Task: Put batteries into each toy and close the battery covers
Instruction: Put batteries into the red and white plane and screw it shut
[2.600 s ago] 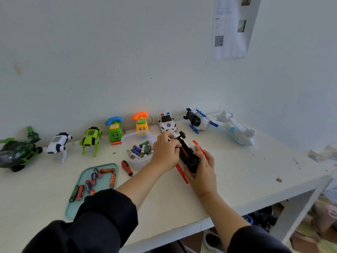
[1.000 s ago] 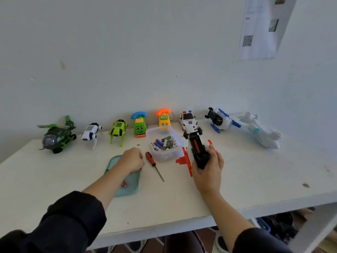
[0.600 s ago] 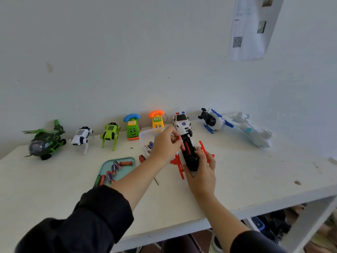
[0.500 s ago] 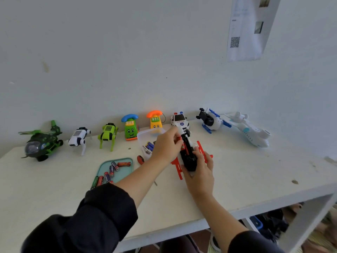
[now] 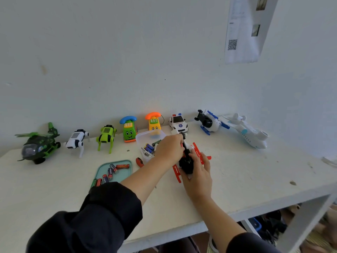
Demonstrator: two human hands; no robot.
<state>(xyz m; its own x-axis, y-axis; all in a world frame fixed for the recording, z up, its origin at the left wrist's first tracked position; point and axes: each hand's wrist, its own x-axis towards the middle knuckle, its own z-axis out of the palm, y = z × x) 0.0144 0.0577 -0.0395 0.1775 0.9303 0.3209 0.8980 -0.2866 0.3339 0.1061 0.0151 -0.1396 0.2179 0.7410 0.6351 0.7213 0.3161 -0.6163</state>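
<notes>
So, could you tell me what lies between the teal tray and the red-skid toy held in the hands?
In the head view, a red-handled screwdriver lies between the teal tray and the red-skid toy, partly hidden under the left forearm.

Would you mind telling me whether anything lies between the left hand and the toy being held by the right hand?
Nothing visible does. The left hand is already at the black and red toy, which the right hand grips from below.

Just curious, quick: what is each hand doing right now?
Left hand: fingers curled at the top of the red and black toy helicopter; what they pinch is hidden.
Right hand: holds the toy helicopter steady.
</notes>
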